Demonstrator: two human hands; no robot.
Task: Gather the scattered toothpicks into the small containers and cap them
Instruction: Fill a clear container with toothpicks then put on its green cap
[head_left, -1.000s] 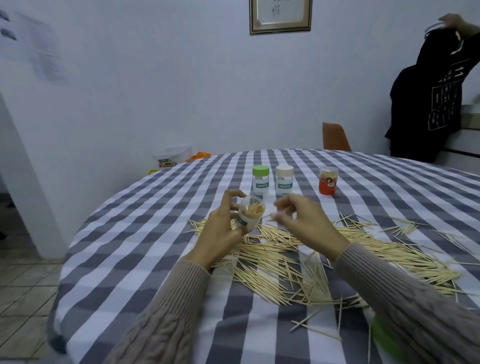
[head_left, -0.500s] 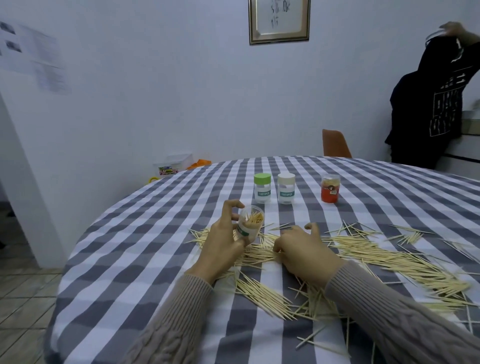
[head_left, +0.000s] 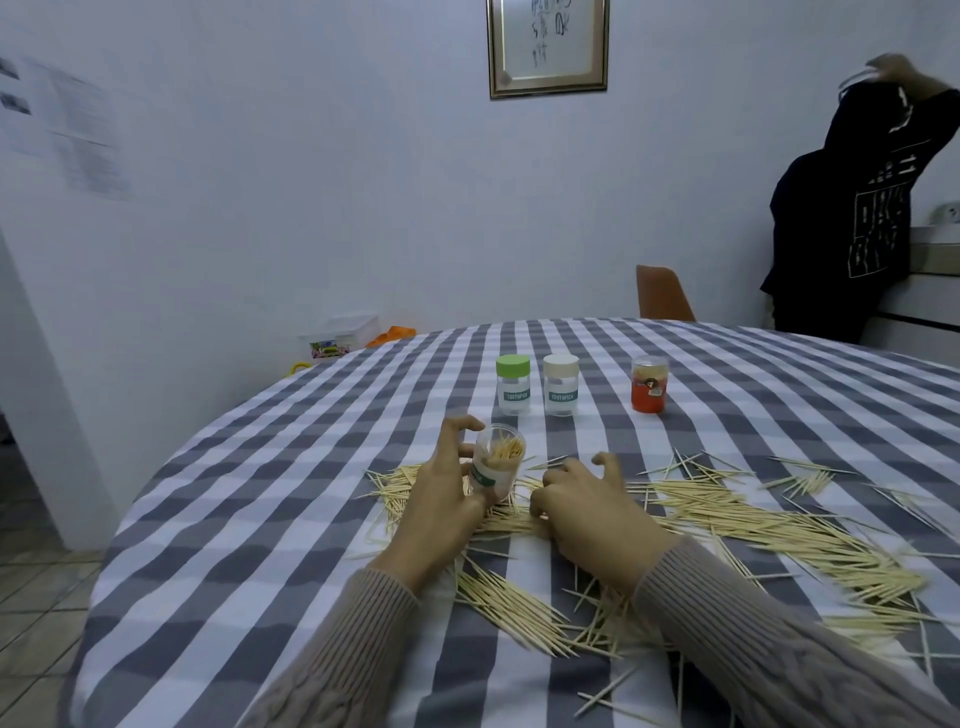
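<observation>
1. Here the left hand (head_left: 441, 506) grips an uncapped clear container (head_left: 496, 470), tilted toward the right and partly filled with toothpicks, just above the tabletop (head_left: 270, 509).
2. The right hand (head_left: 587, 512) rests on the scattered toothpicks (head_left: 727, 525), fingers curled down into the pile; whether it pinches any I cannot tell.
3. The toothpicks lie spread over the checked cloth from under both hands out to the right edge, with another heap nearer the sleeves.
4. Farther back stand a green-capped jar (head_left: 513, 384) and a cream-capped jar (head_left: 560, 384), just beside each other.
5. An orange jar (head_left: 649, 384) stands to their right, apart.
</observation>
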